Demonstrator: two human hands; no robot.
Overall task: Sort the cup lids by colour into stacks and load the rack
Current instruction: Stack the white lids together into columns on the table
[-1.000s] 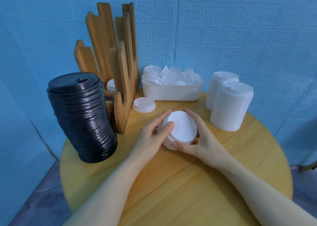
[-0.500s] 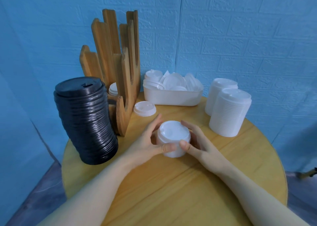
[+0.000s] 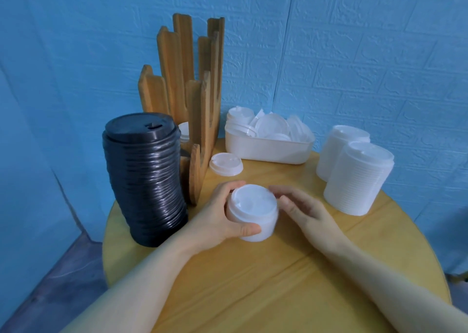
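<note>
A short stack of white lids stands upright on the round wooden table, near its middle. My left hand grips the stack from the left, thumb curled across its front. My right hand sits just to the right of the stack, fingers relaxed and slightly apart from it. A tall leaning stack of black lids stands at the left. The wooden rack rises behind it, with a white lid showing in one slot.
A white tub with several loose white lids sits at the back. A single white lid lies in front of it. Two tall white lid stacks stand at the right. A blue wall closes the back.
The short white stack went from tilted to upright on the table. My right hand has come off it, while my left hand still grips it. The camera moved closer.
</note>
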